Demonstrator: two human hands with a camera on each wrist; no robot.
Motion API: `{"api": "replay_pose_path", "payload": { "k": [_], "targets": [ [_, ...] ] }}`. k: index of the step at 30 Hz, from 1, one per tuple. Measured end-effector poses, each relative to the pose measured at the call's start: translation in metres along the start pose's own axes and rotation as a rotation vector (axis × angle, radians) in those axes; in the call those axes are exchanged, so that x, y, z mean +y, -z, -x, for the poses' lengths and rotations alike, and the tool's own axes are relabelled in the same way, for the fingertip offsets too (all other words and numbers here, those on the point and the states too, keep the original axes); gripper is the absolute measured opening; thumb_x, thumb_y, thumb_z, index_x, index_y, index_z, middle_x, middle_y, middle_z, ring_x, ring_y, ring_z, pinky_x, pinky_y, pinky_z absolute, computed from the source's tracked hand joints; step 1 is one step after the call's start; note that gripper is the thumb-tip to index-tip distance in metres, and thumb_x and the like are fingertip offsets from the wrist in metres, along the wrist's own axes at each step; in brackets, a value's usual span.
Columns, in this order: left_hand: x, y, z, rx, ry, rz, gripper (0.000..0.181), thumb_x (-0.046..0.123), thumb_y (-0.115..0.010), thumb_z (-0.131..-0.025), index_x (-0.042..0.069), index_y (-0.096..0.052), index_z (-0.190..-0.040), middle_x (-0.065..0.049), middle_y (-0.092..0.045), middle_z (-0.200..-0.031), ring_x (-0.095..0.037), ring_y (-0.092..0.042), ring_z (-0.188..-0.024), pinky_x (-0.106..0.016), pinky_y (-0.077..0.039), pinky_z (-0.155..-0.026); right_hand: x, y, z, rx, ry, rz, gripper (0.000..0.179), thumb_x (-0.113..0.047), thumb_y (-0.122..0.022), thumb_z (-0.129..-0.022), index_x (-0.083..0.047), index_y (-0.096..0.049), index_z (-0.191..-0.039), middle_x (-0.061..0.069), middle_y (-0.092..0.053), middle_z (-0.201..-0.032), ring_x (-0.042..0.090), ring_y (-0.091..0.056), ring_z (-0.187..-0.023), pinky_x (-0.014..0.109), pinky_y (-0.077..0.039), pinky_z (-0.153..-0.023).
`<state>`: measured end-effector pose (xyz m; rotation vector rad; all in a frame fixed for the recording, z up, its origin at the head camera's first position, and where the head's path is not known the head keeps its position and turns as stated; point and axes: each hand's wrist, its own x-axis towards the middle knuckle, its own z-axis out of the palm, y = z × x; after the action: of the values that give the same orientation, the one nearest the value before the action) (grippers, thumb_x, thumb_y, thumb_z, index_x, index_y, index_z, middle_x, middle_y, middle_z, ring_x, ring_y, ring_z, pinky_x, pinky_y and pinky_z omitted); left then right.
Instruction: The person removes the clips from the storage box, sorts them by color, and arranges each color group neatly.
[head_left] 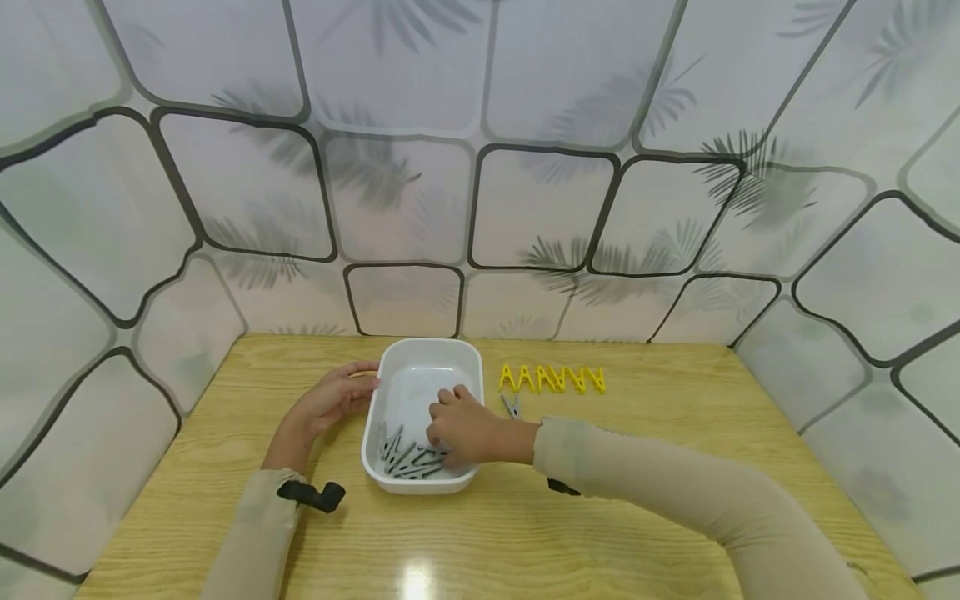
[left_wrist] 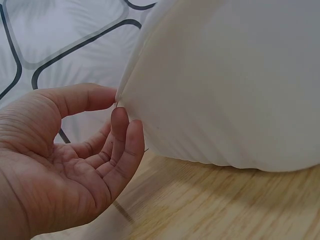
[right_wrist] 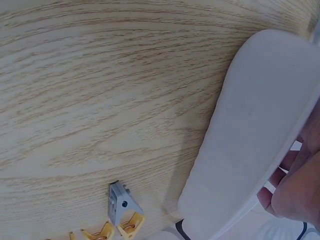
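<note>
A white plastic tub (head_left: 420, 485) stands on the table with several grey clothespins (head_left: 405, 458) heaped at its near end. At the tub's left side, my left hand (head_left: 333, 400) pinches the rim between thumb and fingertips, as the left wrist view of the tub wall (left_wrist: 225, 95) shows. My right hand (head_left: 463, 429) reaches over the right rim into the tub, fingers bent, just beside the heap. Its fingertips are partly hidden, and I cannot tell whether they hold a clothespin. Outside the tub, a single grey clothespin (right_wrist: 121, 202) lies below the yellow row.
Several yellow clothespins (head_left: 551, 378) lie in a row on the wooden table (head_left: 615, 542), right of the tub. A patterned cloth (head_left: 405, 200) stands as a wall behind the table and along both sides. A black strap (head_left: 311, 495) sits on the left sleeve.
</note>
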<state>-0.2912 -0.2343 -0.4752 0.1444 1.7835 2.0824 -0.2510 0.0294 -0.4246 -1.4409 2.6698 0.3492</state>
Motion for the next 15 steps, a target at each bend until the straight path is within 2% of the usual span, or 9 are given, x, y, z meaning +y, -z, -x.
{"api": "replay_pose_path", "payload": {
  "k": [15],
  "targets": [
    [-0.0016, 0.0016, -0.0001, -0.004, 0.003, -0.004, 0.051, 0.007, -0.056, -0.104, -0.007, -0.036, -0.148, 0.008, -0.073, -0.102, -0.005, -0.071, -0.09, -0.023, -0.059, -0.081, 0.0029, -0.0027, 0.0009, 0.004, -0.002, -0.027, 0.012, -0.033, -0.083, -0.082, -0.022, -0.077, -0.085, -0.008, -0.062, -0.09, 0.014, -0.043, -0.091, 0.034, -0.033, -0.086]
  ]
}}
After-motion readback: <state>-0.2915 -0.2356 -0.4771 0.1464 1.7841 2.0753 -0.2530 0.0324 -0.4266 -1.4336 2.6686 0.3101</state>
